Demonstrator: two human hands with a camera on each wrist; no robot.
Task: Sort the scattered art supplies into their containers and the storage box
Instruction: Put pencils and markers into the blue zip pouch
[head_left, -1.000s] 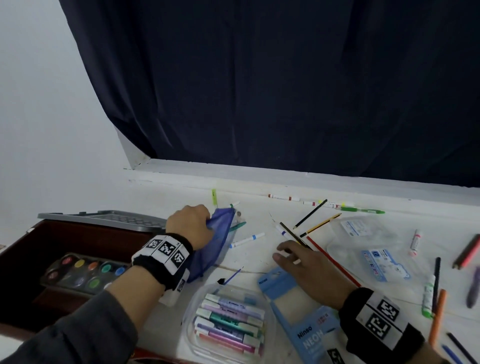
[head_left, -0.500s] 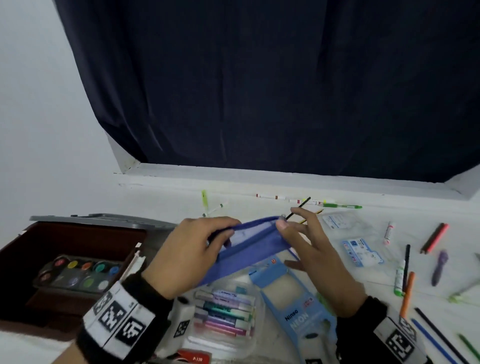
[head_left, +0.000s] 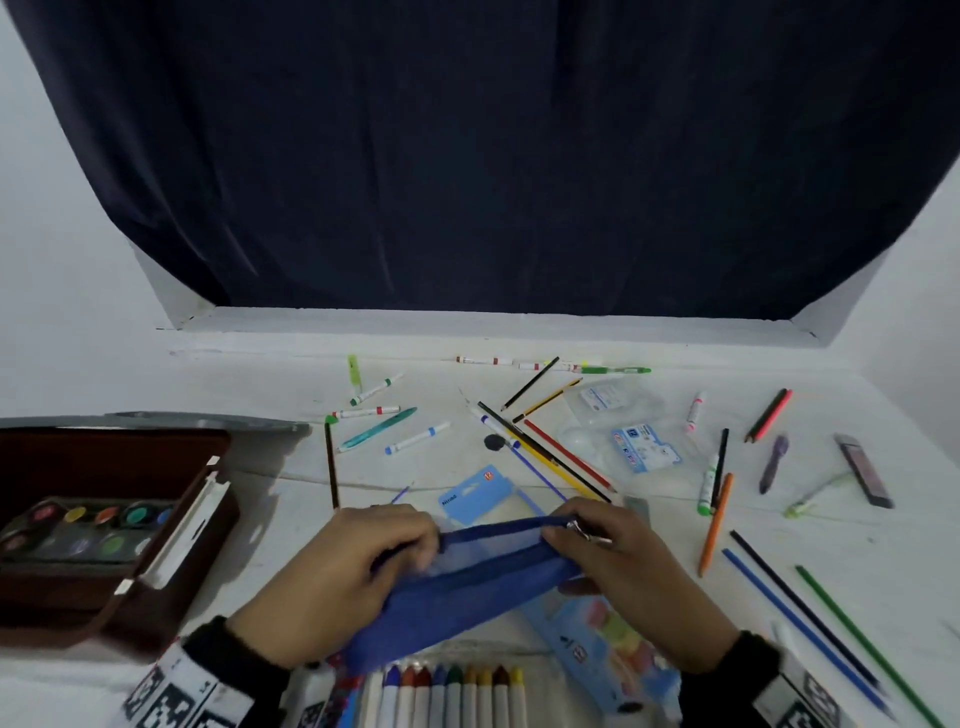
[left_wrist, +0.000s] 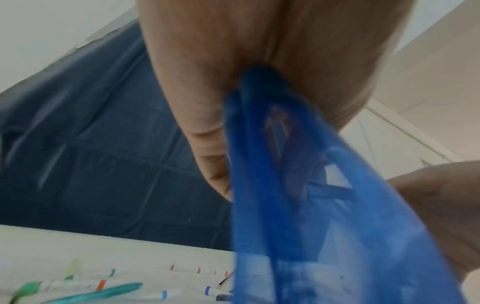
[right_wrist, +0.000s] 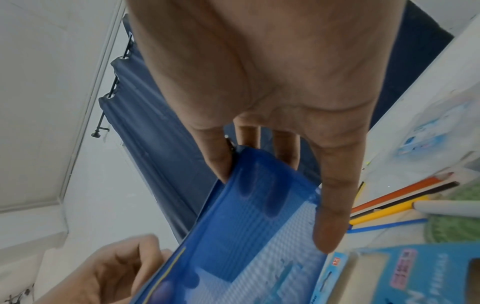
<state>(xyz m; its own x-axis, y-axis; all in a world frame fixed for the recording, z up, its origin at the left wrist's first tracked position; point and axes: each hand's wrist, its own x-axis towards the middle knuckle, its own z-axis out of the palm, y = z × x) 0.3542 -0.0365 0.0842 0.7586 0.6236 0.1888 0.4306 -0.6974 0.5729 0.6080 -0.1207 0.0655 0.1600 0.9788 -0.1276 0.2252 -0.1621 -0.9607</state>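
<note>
Above a row of white crayons (head_left: 447, 691), both palms face down: the left hand (head_left: 353, 571) pinches one end of the blue mesh zip pouch (head_left: 467, 582), the right hand (head_left: 623, 571) grips the other, holding it off the white counter (head_left: 649, 525); loose coloured pencils (head_left: 561, 457) lie beyond.

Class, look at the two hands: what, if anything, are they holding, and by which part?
Both hold the blue mesh pouch: the left hand grips its left end, the right hand pinches its right end by the zip pull.
</note>
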